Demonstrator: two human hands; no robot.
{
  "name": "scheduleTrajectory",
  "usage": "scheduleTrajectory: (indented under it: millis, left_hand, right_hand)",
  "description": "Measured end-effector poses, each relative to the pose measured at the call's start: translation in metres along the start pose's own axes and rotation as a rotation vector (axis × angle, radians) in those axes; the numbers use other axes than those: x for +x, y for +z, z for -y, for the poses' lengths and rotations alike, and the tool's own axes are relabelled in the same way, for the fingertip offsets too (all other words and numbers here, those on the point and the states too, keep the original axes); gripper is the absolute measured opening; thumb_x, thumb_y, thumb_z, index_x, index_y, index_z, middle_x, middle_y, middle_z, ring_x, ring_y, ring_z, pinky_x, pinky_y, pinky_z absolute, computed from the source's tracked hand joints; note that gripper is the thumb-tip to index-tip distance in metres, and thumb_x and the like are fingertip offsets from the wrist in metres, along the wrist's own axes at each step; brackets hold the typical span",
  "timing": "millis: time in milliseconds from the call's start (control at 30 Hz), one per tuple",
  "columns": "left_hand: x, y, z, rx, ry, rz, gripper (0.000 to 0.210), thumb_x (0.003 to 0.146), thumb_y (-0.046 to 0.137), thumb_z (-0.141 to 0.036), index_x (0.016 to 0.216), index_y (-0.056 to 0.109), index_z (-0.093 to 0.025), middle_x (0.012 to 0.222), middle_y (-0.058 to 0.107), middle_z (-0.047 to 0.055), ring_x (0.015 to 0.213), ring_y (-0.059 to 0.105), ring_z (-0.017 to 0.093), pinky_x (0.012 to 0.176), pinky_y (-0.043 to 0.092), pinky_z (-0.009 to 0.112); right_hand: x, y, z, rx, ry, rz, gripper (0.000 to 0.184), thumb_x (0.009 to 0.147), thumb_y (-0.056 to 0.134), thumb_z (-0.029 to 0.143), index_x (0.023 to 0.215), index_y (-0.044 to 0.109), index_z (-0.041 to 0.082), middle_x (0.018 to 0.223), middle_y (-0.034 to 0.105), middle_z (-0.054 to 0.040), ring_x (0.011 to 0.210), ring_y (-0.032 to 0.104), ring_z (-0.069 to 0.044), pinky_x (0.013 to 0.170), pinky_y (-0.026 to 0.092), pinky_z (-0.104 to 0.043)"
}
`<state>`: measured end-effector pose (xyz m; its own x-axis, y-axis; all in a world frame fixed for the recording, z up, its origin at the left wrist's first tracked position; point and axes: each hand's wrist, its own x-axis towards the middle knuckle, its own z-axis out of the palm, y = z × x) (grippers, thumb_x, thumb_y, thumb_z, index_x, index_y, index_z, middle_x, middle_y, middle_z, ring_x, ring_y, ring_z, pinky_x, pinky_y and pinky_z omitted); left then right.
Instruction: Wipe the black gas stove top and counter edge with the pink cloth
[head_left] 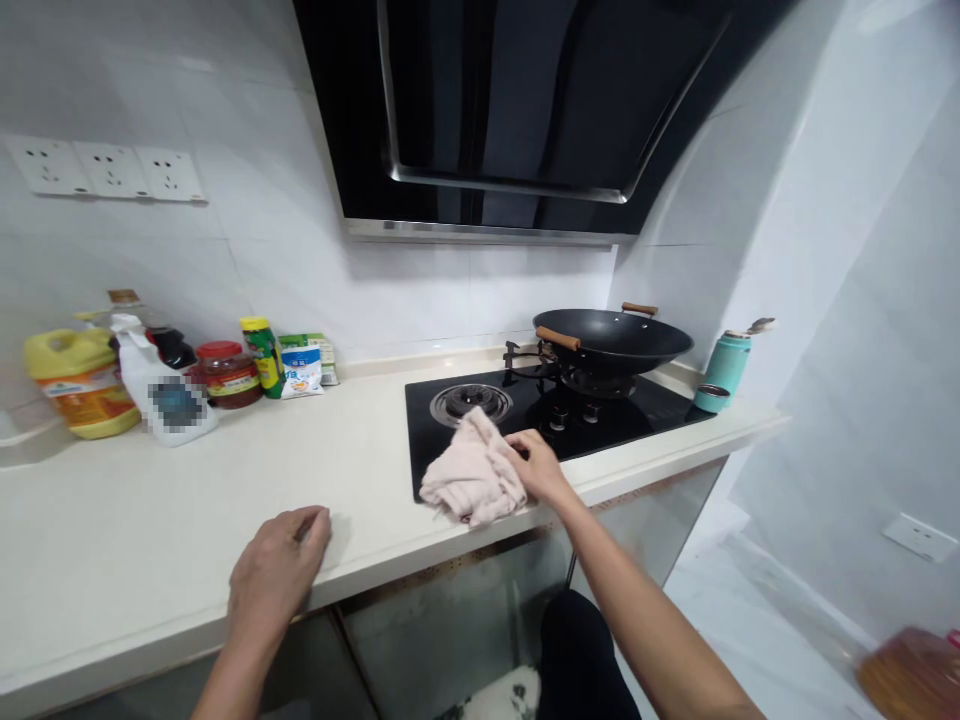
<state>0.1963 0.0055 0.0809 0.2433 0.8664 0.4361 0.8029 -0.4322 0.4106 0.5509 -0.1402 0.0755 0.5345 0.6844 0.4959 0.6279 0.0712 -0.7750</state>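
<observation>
My right hand (538, 466) grips the edge of a crumpled pale pink cloth (474, 472). The cloth lies over the front left corner of the black glass gas hob (517, 430) and partly on the counter's front edge. Just behind it is the bare left burner (472, 402), its pan support off. My left hand (282, 552) rests at the front edge of the white countertop (352, 450), fingers curled in with nothing visible in them. On the right burner stands a black wok (615, 340) with wooden handles.
Bottles, including a yellow jug (82, 385) and a white spray bottle (169, 390), stand at the back left beside a red-lidded jar (227, 375). A black range hood (495, 110) overhangs the hob. Right of the wok is a turquoise flask (727, 365).
</observation>
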Motion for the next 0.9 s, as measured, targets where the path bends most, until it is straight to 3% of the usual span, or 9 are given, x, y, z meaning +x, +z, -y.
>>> scheduleTrajectory:
  millis: [200,333,433,500,567,667,733,833,900]
  left_hand:
    - [0.005,0.002,0.004,-0.096,-0.006,0.048,0.046,0.091,0.046,-0.051,0.108,0.076,-0.020,0.118,0.073,0.013,0.113,0.066,0.032,0.099,0.051,0.044]
    - [0.004,0.012,-0.049,-0.189,0.212,0.000,0.048,0.089,0.048,-0.050,0.119,0.072,-0.020,0.139,0.063,0.014,0.130,0.056,0.031,0.110,0.043,0.048]
    - [0.005,0.028,-0.123,-0.169,0.451,0.073,0.047,0.092,0.050,-0.049,0.128,0.069,-0.026,0.157,0.047,0.011,0.145,0.042,0.032,0.118,0.032,0.054]
    - [0.012,0.043,-0.170,-0.125,0.538,0.219,0.052,0.092,0.051,-0.050,0.138,0.063,-0.028,0.167,0.031,0.009,0.153,0.026,0.036,0.119,0.026,0.059]
    - [0.020,0.059,-0.208,-0.043,0.521,0.397,0.063,0.091,0.050,-0.058,0.147,0.054,-0.031,0.171,0.021,0.009,0.156,0.013,0.042,0.117,0.021,0.068]
    - [0.024,0.085,-0.248,0.040,0.473,0.608,0.076,0.088,0.043,-0.072,0.154,0.042,-0.035,0.171,0.019,0.010,0.154,0.014,0.048,0.113,0.013,0.077]
    - [0.011,0.103,-0.269,0.031,0.525,0.644,0.082,0.085,0.043,-0.078,0.156,0.039,-0.037,0.171,0.018,0.010,0.153,0.016,0.049,0.113,0.010,0.078]
    - [-0.028,0.126,-0.300,-0.018,0.750,0.633,0.088,0.080,0.051,-0.079,0.156,0.037,-0.036,0.172,0.012,0.012,0.153,0.013,0.049,0.113,0.007,0.079]
    - [-0.055,0.136,-0.314,-0.043,0.889,0.522,0.093,0.078,0.062,-0.070,0.157,0.035,-0.028,0.172,0.009,0.014,0.154,0.010,0.046,0.114,0.008,0.077]
  right_hand:
    - [0.003,-0.088,-0.070,-0.216,0.029,-0.186,0.033,0.087,0.051,0.043,0.097,0.073,0.021,0.103,0.067,-0.0100,0.093,0.063,-0.023,0.093,0.050,-0.040]
    - [0.003,-0.125,-0.094,-0.586,0.047,-0.194,0.043,0.096,0.041,0.044,0.107,0.074,0.019,0.116,0.069,-0.0131,0.114,0.060,-0.026,0.105,0.043,-0.041]
    - [0.004,-0.128,-0.105,-0.813,0.060,-0.121,0.050,0.100,0.037,0.044,0.129,0.067,0.017,0.142,0.060,-0.0129,0.139,0.046,-0.028,0.119,0.028,-0.048]
    - [0.005,-0.125,-0.108,-0.890,0.072,0.003,0.053,0.103,0.032,0.047,0.141,0.059,0.022,0.153,0.052,-0.0080,0.148,0.036,-0.027,0.122,0.021,-0.052]
    - [0.006,-0.123,-0.109,-0.920,0.097,0.116,0.055,0.105,0.027,0.050,0.147,0.053,0.027,0.159,0.045,-0.0043,0.151,0.031,-0.026,0.122,0.020,-0.054]
    - [0.009,-0.122,-0.108,-0.937,0.153,0.172,0.058,0.105,0.022,0.054,0.153,0.047,0.029,0.163,0.037,-0.0042,0.153,0.028,-0.026,0.122,0.019,-0.055]
    - [0.011,-0.124,-0.107,-0.948,0.182,0.182,0.060,0.105,0.022,0.055,0.154,0.044,0.029,0.164,0.035,-0.0048,0.153,0.027,-0.026,0.122,0.019,-0.055]
    - [0.013,-0.129,-0.108,-0.956,0.186,0.208,0.059,0.107,0.017,0.050,0.156,0.041,0.029,0.165,0.034,-0.0032,0.154,0.025,-0.022,0.122,0.021,-0.051]
    - [0.013,-0.133,-0.110,-0.964,0.172,0.239,0.057,0.107,0.013,0.044,0.156,0.040,0.030,0.165,0.033,-0.0012,0.154,0.025,-0.019,0.123,0.021,-0.049]
